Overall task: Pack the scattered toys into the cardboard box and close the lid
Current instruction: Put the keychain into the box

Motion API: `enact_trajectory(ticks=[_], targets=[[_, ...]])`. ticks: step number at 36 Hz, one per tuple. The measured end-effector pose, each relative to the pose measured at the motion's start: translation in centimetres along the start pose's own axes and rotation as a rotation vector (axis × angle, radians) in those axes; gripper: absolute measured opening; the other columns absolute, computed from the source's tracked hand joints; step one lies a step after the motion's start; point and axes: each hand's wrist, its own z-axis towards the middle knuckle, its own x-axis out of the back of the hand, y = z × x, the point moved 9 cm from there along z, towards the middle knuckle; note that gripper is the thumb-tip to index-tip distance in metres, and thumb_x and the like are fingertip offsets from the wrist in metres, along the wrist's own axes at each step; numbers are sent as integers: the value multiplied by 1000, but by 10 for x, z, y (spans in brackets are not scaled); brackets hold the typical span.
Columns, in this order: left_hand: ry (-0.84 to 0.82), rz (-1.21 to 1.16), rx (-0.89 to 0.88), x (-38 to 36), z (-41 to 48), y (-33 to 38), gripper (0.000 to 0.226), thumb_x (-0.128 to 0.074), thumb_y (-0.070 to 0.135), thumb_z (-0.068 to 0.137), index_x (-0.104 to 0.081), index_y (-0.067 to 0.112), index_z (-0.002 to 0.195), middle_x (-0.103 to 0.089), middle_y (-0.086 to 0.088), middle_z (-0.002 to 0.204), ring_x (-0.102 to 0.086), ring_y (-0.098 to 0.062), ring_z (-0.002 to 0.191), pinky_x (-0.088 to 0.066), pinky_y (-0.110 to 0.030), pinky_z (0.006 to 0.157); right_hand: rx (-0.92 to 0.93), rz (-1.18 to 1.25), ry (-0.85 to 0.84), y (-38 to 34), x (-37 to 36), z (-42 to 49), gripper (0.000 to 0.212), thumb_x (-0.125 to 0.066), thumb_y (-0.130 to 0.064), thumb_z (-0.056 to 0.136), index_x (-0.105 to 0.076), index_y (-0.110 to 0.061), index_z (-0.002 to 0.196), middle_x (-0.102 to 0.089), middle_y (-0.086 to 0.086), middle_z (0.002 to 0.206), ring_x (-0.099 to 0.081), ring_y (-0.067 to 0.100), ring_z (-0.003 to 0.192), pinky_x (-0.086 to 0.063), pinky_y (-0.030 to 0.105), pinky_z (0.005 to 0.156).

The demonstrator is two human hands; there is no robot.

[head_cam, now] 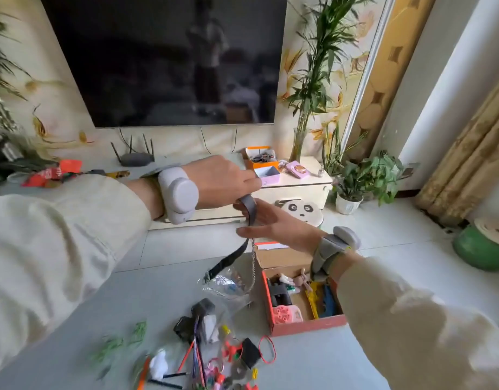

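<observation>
While our left hand [223, 182] pinches the grey strap [251, 211] at its top, it dangles above the cardboard box [307, 326]. Our right hand [273, 223], fingers straight, touches it.

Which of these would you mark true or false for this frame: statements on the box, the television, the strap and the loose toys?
1. The cardboard box is open and has toys inside. True.
2. The television shows a picture. False: its screen is dark.
3. The left hand holds a grey strap. True.
4. Every toy is already packed. False: a pile of toys lies outside the box.
</observation>
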Motion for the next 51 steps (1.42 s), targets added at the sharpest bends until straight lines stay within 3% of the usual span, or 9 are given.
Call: enact_trajectory(ticks=[4, 9, 21, 25, 28, 32, 36, 42, 51], targets=[[41, 39, 64, 10, -17, -32, 21, -27, 13, 98, -35, 13, 117, -41, -4, 118, -59, -27, 91, -44, -36, 62, 89, 65, 37, -30, -13, 6, 10, -63, -10, 88, -61, -4, 96, -66, 14, 86, -67, 22, 85, -50, 25, 86], [-121, 40, 193, -28, -53, -79, 23, -27, 28, 101, -37, 14, 117, -46, -2, 117, -61, -29, 92, -38, -36, 62, 161, -41, 214, -60, 0, 10, 29, -62, -19, 90, -56, 10, 88, -41, 3, 57, -44, 7, 44, -45, 20, 52], [-305, -642, 414, -132, -116, -106, 28, -48, 46, 93, -43, 18, 93, -61, -5, 110, -51, -21, 85, -38, -29, 72, -16, -547, 231, -77, -22, 26, 37, -46, -38, 96, -65, -8, 101, -47, 5, 64, -38, 11, 52, -33, 18, 46], [-387, -1139, 372, -154, -117, -76, 83, -72, 52, 73, -31, 23, 139, -42, 7, 135, -52, -12, 113, -38, -21, 92, -10, -612, 269, -89, -29, 31, 33, -53, -34, 94, -66, -4, 99, -50, 1, 64, -42, -1, 47, -30, 10, 47], [-239, -1458, 311, -135, -98, -54, 108, -78, 62, 55, -25, 30, 144, -39, 5, 144, -52, -8, 116, -47, -27, 93, -17, -622, 245, -97, -39, 37, 24, -56, -37, 91, -64, -16, 85, -43, -6, 59, -42, -1, 44, -30, 12, 44], [2, -1789, 98, -96, -72, -26, 57, -75, 7, 76, -45, 21, 123, -61, 2, 112, -58, -2, 95, -47, -10, 82, -68, -748, 258, -94, -52, 54, 30, -54, -49, 82, -63, -21, 76, -58, 1, 67, -51, 13, 62, -45, 32, 61], [201, -1909, 38, -79, -57, -26, 39, -64, -9, 80, -50, -1, 116, -60, -11, 96, -63, -5, 74, -54, -23, 75, -57, -795, 342, -112, -46, 44, 31, -49, -32, 94, -63, -8, 79, -52, -3, 58, -43, 6, 49, -33, 12, 43], [191, -1897, 61, -83, -51, -24, 25, -54, 22, 94, -61, -2, 97, -45, 10, 47, -46, -6, 41, -44, -31, 62, -106, -669, 546, -109, -15, 22, 41, -42, -33, 98, -50, -15, 61, -43, -2, 57, -36, 12, 48, -29, 23, 46], [-11, -2266, -16, -86, -41, -20, 39, -40, 41, 95, -34, 16, 67, -30, 6, 49, -26, -6, 39, -30, -18, 43, -191, -466, 608, -91, -3, 13, 49, -38, -36, 100, -46, -12, 58, -38, 4, 52, -32, 15, 41, -27, 20, 37]])
